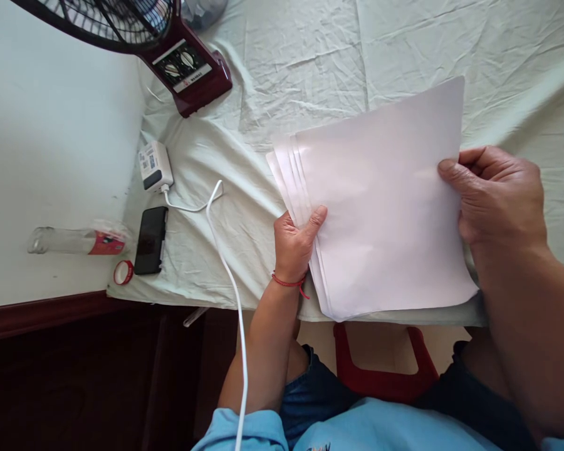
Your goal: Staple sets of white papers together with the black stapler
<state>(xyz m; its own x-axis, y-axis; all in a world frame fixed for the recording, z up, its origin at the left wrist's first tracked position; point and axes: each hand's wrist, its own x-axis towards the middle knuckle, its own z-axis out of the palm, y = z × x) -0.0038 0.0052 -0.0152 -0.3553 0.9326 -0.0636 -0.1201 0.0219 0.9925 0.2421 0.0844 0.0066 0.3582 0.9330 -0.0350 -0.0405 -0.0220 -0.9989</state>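
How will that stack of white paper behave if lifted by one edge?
Probably floppy: the paper stack already curves where it overhangs the bed edge between the left hand and right hand. Likely to slip apart, since the sheets are fanned at the left edge. It looks light, being only a few thin sheets.

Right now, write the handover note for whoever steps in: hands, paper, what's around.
Left hand: grips the fanned stack of white sheets at its left edge, thumb on top.
Right hand: fingers pinch the stack's right edge.
Stack is held over the near edge of the cloth-covered surface.
Sheets are fanned, not squared.
Nearby left: phone, charger with white cable, fan base.
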